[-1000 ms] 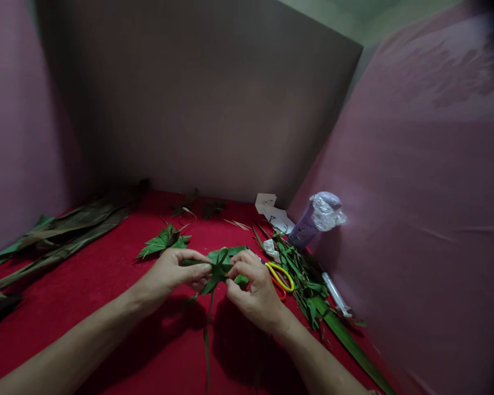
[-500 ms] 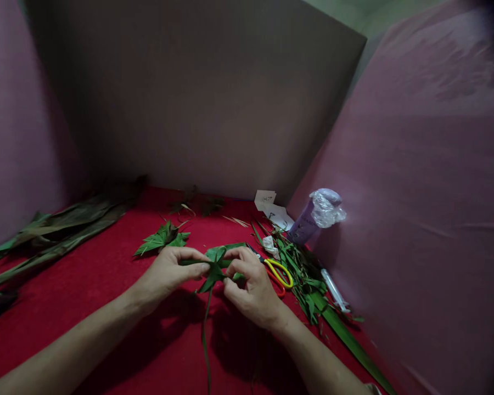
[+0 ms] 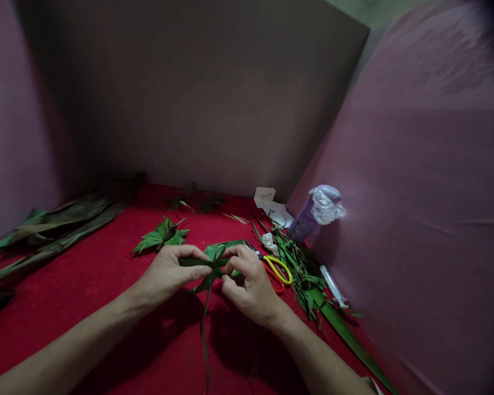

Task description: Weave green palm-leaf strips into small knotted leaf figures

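Note:
Between both hands is a folded green leaf piece (image 3: 214, 270), star-like in outline, with one long thin strip (image 3: 205, 340) hanging from it over the red cloth. My left hand (image 3: 176, 269) pinches its left side between thumb and fingers. On the other side, my right hand (image 3: 249, 282) grips it with curled fingers and thumb; those fingertips partly cover the leaf. Just behind lies another flat green leaf (image 3: 226, 248). Scissors (image 3: 279, 270) with one yellow and one red handle rest right beside my right hand.
A cut-leaf pile (image 3: 298, 269) and a syringe-like clear tube (image 3: 333, 286) lie at right, near a tilted purple container (image 3: 302, 222) with plastic wrap. White papers (image 3: 275, 211) lie at the back. Leaf bundle (image 3: 162, 236) and long dried leaves (image 3: 66, 225) are at left. Walls (image 3: 214, 99) enclose the red cloth (image 3: 107, 258).
The left thumb has shifted slightly right across the leaf piece. Both hands still hold it in nearly the same place, and the view has moved a little.

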Demonstrator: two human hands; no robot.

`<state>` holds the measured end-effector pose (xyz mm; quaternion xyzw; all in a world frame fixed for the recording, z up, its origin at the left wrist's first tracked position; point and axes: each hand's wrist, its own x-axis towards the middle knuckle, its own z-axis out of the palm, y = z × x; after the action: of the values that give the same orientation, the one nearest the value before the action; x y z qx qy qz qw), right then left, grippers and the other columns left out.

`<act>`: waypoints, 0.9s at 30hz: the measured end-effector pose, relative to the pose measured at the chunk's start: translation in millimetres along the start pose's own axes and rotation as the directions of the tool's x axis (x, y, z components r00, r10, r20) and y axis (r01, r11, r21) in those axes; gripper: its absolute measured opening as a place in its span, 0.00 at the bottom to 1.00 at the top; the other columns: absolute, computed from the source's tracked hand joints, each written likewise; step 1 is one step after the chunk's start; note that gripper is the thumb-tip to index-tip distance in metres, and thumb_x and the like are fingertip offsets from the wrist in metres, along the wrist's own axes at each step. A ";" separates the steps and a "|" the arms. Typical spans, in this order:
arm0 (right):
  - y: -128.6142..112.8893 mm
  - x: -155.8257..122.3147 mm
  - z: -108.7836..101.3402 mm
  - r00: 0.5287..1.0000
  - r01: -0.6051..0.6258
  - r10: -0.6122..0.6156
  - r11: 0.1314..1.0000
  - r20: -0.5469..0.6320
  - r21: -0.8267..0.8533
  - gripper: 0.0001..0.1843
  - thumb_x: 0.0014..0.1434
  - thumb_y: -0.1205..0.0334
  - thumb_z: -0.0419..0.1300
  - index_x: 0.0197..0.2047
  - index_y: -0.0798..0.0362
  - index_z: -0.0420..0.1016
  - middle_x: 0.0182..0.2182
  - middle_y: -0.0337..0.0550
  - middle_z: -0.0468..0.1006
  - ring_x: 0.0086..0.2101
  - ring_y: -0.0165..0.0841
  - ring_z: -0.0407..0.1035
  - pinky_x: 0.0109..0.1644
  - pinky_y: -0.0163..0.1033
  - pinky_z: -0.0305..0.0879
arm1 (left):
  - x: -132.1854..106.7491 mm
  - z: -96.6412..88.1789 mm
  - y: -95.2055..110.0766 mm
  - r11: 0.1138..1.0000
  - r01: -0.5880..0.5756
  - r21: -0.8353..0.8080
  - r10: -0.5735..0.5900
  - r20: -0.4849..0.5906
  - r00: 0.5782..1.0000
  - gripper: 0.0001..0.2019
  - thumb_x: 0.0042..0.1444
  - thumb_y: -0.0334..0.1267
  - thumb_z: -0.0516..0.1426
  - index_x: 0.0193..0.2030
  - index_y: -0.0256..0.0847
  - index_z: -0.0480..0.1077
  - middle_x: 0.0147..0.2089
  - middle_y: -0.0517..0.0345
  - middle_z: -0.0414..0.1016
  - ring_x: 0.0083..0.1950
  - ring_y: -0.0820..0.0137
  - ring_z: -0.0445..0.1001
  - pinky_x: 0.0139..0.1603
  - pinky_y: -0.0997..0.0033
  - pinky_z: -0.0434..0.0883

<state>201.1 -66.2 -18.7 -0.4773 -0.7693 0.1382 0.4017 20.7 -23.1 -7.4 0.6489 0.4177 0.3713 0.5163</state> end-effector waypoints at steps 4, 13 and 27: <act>0.4 -0.5 -0.4 1.000 0.009 -0.009 1.000 -0.001 -0.003 0.06 0.50 0.72 0.57 0.27 0.52 0.66 0.38 0.42 0.70 0.43 0.36 0.64 0.48 0.43 0.56 | -0.4 0.0 1.5 1.000 0.009 -0.003 -0.009 -0.022 1.000 0.06 0.41 0.36 0.64 0.28 0.39 0.76 0.26 0.60 0.77 0.29 0.70 0.73 0.31 0.73 0.68; -3.4 0.4 -4.0 0.999 -0.030 0.032 0.999 -0.044 0.045 0.12 0.55 0.65 0.58 0.43 0.51 0.67 0.39 0.44 0.72 0.41 0.36 0.65 0.46 0.42 0.59 | -1.2 0.5 6.3 0.999 0.034 -0.030 -0.035 -0.026 0.999 0.06 0.40 0.36 0.64 0.27 0.38 0.76 0.25 0.59 0.77 0.27 0.70 0.73 0.30 0.73 0.68; 0.3 -3.7 8.6 0.994 -0.021 0.016 0.999 -0.107 -0.046 0.06 0.57 0.65 0.55 0.28 0.52 0.67 0.26 0.40 0.70 0.32 0.33 0.64 0.37 0.38 0.58 | -9.2 16.6 4.5 0.985 0.061 -0.159 -0.073 -0.075 0.994 0.04 0.40 0.33 0.62 0.26 0.38 0.74 0.21 0.65 0.72 0.23 0.75 0.69 0.26 0.77 0.67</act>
<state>195.7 -67.7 -26.2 -0.5004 -0.7455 0.0980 0.4293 33.1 -38.1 -6.7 0.5764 0.4295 0.4113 0.5605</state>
